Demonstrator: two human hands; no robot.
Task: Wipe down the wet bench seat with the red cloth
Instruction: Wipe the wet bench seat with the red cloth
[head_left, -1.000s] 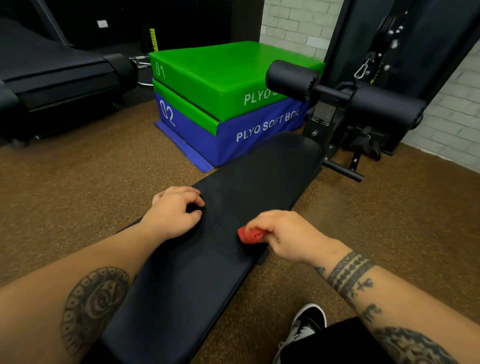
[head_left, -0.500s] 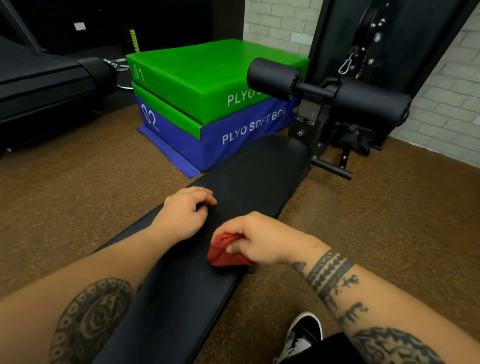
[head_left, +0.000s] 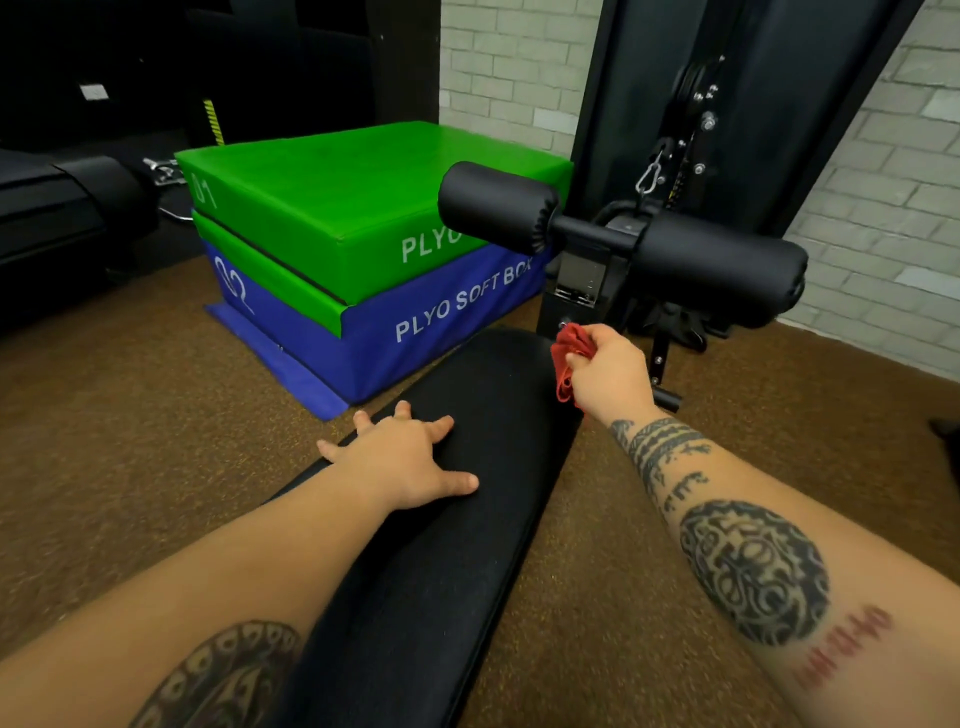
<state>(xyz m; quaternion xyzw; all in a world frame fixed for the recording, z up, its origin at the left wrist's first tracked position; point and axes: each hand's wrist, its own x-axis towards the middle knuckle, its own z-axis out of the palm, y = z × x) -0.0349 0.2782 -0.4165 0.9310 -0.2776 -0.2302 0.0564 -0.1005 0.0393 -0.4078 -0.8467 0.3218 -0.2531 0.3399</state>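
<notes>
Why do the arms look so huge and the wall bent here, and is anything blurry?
Head view: the wide-angle lens swells the forearms at the bottom edge and bends the brick wall; the right hand and red cloth look slightly soft, the black bench seat shows no glare, and the upper left corner sits in deep shadow.

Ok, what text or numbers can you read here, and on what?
"01": green box, left side.
"PLYO": green box front, rest hidden behind the roller pad.
"02": blue box, left side.
"PLYO SOFT BOX": blue box front.
Red lettering on the right forearm: too blurred.
White label in the dark background: too small.
</notes>
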